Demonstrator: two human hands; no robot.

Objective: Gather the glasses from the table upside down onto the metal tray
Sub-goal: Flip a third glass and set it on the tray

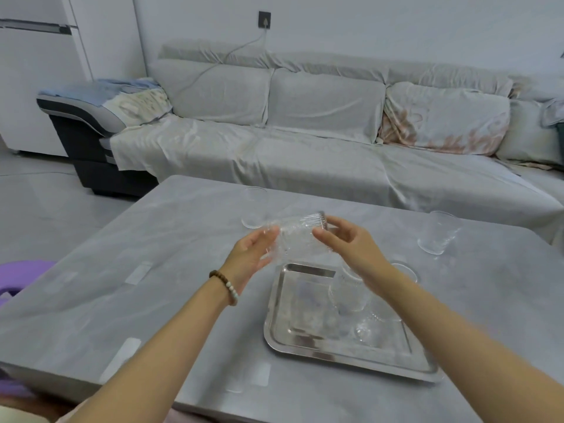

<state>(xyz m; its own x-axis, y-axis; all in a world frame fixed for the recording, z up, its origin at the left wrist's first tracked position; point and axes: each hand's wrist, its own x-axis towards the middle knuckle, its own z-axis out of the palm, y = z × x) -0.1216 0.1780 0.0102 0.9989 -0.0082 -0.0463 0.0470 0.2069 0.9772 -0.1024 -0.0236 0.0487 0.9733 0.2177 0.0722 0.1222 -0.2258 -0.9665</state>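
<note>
A clear ribbed drinking glass [293, 232] is held on its side above the far edge of the rectangular metal tray [345, 360], pinched between the left hand [254, 254] at one end and the right hand [348, 239] at the other — fingers curled round it, not fully closed. The turn is best finished mouth-down before lowering, and an empty patch of tray chosen, clear of the upturned glasses [351, 296] already there — others wait on the grey surface [152, 254].

Grey sofa [305, 141] stretching across 12 o'clock, patterned cushion [445, 117] lying at its 2 o'clock end. White fridge [36, 71] standing at 10 o'clock. Wall socket [264, 19] sitting at 12, cable [232, 51] trailing down onto sofa back. Purple object [21, 279] showing at 9 o'clock, unclear.
</note>
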